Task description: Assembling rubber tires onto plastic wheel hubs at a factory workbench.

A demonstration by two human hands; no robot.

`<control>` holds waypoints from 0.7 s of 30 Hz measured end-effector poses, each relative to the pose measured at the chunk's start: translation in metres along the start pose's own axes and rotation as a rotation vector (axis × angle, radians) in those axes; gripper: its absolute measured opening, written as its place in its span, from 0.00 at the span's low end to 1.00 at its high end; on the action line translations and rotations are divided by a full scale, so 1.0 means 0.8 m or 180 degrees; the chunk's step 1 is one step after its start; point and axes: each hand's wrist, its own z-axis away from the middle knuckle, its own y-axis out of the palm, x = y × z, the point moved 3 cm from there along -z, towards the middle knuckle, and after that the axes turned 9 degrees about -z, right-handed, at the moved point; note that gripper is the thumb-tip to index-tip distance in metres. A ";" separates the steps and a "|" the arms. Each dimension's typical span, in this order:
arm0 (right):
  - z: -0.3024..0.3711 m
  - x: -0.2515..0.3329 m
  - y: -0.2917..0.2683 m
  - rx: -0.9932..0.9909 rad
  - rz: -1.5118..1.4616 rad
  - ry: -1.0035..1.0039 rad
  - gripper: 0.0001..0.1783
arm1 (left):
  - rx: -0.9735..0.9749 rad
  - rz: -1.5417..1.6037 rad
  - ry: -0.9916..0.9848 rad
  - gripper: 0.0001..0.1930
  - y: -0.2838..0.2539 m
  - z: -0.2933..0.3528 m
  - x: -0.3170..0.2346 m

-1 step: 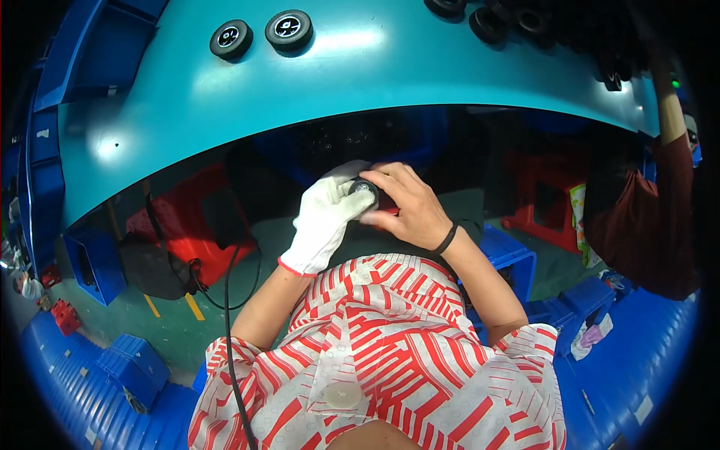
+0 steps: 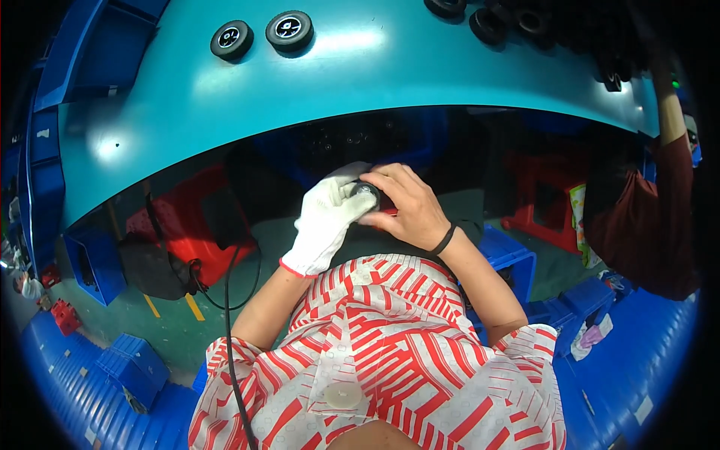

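A small black wheel (image 2: pixel 366 190) is pinched between the gloved left hand (image 2: pixel 324 223) and the bare right hand (image 2: pixel 405 210), pressed together below the teal table's (image 2: pixel 390 71) near edge, above the lap.

Bright overhead light; white glare patches on the teal tabletop (image 2: pixel 420 82) at twelve and ten o'clock; deep shadow beneath its edge; fisheye bending and black vignette toward the rim; centre sharp.

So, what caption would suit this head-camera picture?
Gloved left hand and bare right hand hold a small dark part below a teal table bearing two wheels.
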 end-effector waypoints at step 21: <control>0.024 -0.039 0.008 0.0028 -0.2939 0.1288 0.19 | 0.0401 0.0412 -0.0108 0.22 -0.002 -0.002 -0.006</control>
